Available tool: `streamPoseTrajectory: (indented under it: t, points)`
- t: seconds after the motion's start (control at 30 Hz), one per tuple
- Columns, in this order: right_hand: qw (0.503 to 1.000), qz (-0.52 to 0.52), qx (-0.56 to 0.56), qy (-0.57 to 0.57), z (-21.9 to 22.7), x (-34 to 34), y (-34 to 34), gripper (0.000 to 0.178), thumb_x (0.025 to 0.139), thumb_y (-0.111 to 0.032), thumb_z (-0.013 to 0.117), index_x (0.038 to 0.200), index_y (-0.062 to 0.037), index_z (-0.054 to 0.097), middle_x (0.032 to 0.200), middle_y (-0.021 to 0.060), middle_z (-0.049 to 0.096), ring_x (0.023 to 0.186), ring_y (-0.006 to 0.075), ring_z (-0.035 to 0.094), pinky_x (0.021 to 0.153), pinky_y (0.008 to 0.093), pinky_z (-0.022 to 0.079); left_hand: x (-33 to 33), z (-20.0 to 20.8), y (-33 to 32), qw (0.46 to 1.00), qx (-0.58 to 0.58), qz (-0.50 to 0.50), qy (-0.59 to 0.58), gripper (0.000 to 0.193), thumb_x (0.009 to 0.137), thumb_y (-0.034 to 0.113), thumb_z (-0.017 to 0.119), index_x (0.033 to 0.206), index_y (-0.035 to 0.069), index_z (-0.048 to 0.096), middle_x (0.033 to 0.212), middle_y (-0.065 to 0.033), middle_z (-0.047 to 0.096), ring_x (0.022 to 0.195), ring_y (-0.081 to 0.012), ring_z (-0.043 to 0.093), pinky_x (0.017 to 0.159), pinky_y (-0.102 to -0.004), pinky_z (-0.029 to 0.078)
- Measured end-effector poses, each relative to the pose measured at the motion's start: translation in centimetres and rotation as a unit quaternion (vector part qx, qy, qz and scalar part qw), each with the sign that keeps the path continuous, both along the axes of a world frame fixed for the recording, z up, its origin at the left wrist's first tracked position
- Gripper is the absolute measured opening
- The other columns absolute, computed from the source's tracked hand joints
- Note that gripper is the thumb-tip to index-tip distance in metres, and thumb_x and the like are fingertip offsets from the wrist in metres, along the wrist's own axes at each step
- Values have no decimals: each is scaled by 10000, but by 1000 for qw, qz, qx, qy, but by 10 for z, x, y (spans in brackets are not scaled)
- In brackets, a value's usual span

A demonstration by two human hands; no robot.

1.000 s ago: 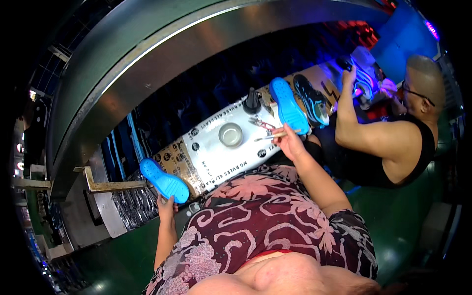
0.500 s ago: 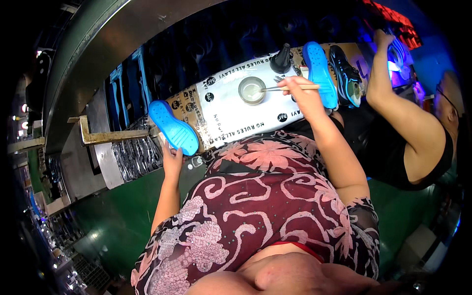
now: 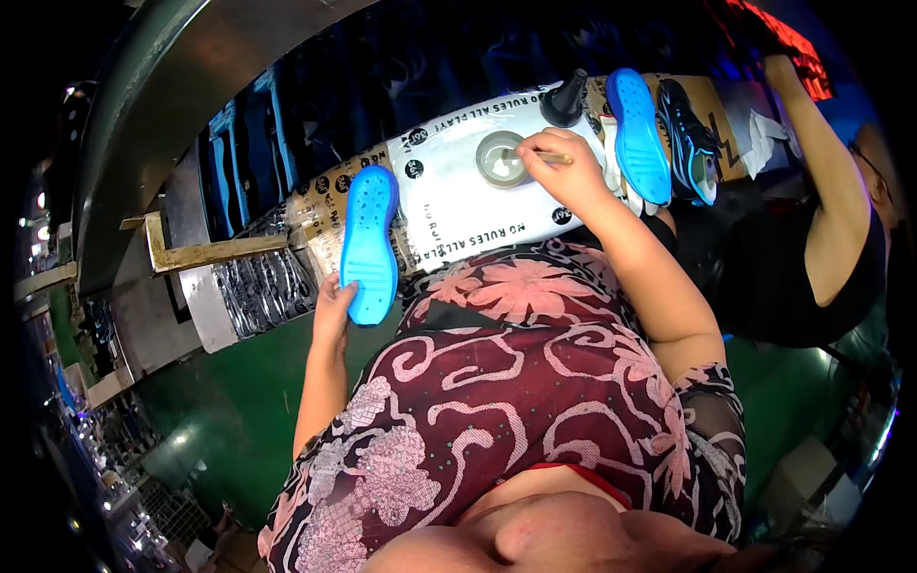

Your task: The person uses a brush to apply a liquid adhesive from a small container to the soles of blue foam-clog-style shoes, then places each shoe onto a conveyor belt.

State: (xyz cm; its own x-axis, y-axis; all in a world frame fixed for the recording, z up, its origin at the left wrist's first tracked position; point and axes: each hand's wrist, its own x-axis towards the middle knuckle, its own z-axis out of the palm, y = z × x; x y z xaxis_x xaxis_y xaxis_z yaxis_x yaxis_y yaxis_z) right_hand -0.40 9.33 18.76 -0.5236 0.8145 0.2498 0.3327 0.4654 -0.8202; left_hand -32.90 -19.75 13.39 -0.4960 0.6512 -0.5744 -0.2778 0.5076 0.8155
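Blue sole (image 3: 369, 239) sits in my left hand (image 3: 333, 307); my right hand (image 3: 568, 177) grips 1 brush (image 3: 556, 158) at the cup (image 3: 499, 180). I seem to be dipping; next, lifting needs care.

A blue sole (image 3: 371, 244) points forward; a brush (image 3: 558, 158) reaches over a bowl (image 3: 494, 180).

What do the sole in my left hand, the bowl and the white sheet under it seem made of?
Blue sole, in the left hand: probably moulded rubber or foam, satin, judging by its even colour, holes and ridges.
Bowl: smooth and greyish; plastic or glass, I can't tell.
White sheet: likely plastic film, smooth with slight sheen; coated paper is possible.
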Motion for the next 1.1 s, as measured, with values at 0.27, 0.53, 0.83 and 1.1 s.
streamPoseTrajectory:
  t: [0.27, 0.53, 0.83, 1.1]
  points:
    - [964, -75, -211, 145, 11, 8, -9, 230, 915, -204, 552, 957, -11, 668, 875, 50, 649, 781, 116, 564, 743, 266, 449, 8, 48, 29, 958, 68, -1, -278, 534, 824, 234, 605, 1267, -8, 432, 1113, -140, 596, 973, -226, 608, 865, -354, 494]
    - [878, -142, -355, 287, 5, 28, -19, 346, 937, -303, 506, 925, 12, 649, 805, 48, 613, 756, 112, 531, 756, 253, 385, 75, 85, 44, 972, 182, -48, 141, 540, 828, 184, 648, 1276, -14, 422, 1149, -126, 568, 1022, -207, 567, 913, -344, 444]
    - [895, -124, -271, 332, 61, 28, -52, 366, 952, -281, 483, 841, 39, 625, 836, 106, 623, 727, 129, 530, 777, 277, 410, 116, 121, 122, 913, 330, -80, 226, 349, 837, 71, 609, 1142, -44, 486, 1050, -132, 597, 952, -178, 584, 844, -315, 464]
    - [983, 21, 91, 157, 90, 17, -78, 231, 889, -169, 538, 737, -45, 661, 654, 48, 599, 632, 200, 533, 723, 331, 398, 133, 125, 144, 896, 357, -101, 244, 329, 805, 56, 627, 1099, -44, 516, 988, -118, 629, 876, -166, 608, 801, -301, 483]
